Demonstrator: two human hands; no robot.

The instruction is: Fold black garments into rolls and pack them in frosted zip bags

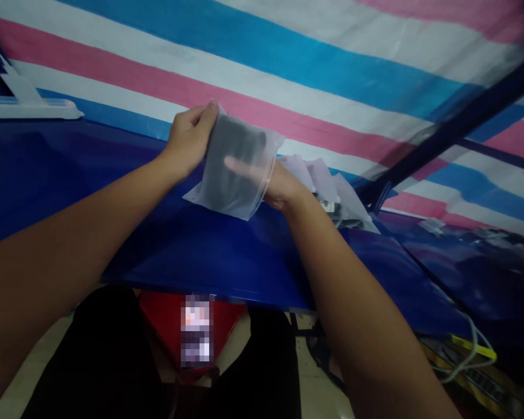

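A frosted plastic bag [238, 201] with a flat dark item [240, 137] inside is held up above the blue table. My left hand [190, 137] is closed, pinching the bag's upper left corner between thumb and fingers. At the bag's right end, my right hand [277, 180] reaches into the opening. One outstretched finger shows through the milky plastic, lying over the dark item; its other fingers are mostly hidden. Behind my right wrist, several similar frosted bags [325, 177] lie overlapping, with dark contents and a white label partly visible.
The blue table [192, 250] runs against a striped tarp [288, 75]. At the far left lies a white power strip [30, 109]. A dark metal post [441, 128] slants up on the right. Below the edge are a red stool [161, 320] and a cable [471, 343].
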